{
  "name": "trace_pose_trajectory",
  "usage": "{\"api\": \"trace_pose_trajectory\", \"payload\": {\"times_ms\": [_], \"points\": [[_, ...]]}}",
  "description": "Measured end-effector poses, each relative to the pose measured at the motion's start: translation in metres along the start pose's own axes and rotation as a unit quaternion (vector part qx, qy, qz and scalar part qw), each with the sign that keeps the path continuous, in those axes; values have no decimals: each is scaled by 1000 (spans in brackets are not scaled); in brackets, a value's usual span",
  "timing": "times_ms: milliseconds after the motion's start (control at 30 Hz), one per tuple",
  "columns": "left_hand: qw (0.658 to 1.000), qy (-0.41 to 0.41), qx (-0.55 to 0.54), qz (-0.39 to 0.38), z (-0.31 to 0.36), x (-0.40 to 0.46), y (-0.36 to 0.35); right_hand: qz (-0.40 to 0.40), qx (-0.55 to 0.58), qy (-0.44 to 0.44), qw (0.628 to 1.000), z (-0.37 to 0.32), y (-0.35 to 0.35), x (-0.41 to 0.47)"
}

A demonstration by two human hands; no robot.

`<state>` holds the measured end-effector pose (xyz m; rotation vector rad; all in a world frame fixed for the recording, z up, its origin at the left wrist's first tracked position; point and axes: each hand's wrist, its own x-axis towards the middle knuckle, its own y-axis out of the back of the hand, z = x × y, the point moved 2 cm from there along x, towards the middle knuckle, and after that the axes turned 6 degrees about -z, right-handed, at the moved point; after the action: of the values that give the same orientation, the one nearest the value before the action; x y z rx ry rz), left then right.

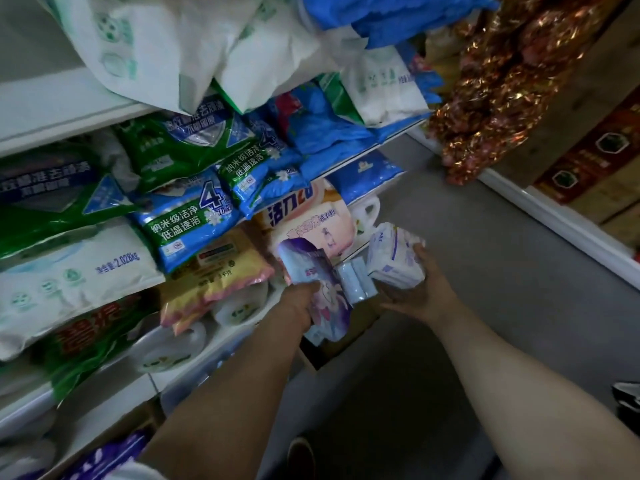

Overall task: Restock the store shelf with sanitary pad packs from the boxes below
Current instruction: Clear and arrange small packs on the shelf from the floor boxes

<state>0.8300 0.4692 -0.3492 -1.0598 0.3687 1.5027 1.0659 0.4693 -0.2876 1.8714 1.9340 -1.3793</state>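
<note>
Above an open cardboard box (349, 336) on the floor, the left hand (299, 304) grips a purple glossy pad pack (320, 271) — the right hand (420, 287) clasps a white crinkled pack (393, 258); two pale-blue rolls (356, 280) sit between, beside shelves (69, 116) of soft detergent bags (187, 220).

left hand (300, 303) holds pad pack (322, 289) | right hand (420, 289) holds second pack (394, 259) | rolls (356, 280) between hands | shelf (104, 112) left of left hand | box (346, 337) below hands
</note>
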Motion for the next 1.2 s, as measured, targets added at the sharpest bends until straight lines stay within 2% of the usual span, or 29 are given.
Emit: {"api": "trace_pose_trajectory", "payload": {"times_ms": [133,300,533,933,1067,1200], "points": [[1000,25,9,9,-13,-1,15,28,25,11,999,14,-3,7],[999,19,-43,13,-16,-19,39,82,24,27,996,34,-23,11],[992,-4,-122,15,-23,-55,100,64,-38,-54,996,80,-71,14],[963,-10,-206,173,-88,-145,250,60,-199,-197,958,205,-150,12],[943,-17,-232,238,-116,-177,295,57,-230,-210,949,234,-174,9],[933,-17,-262,246,-133,-204,316,58,-257,-208,942,250,-194,9]]}}
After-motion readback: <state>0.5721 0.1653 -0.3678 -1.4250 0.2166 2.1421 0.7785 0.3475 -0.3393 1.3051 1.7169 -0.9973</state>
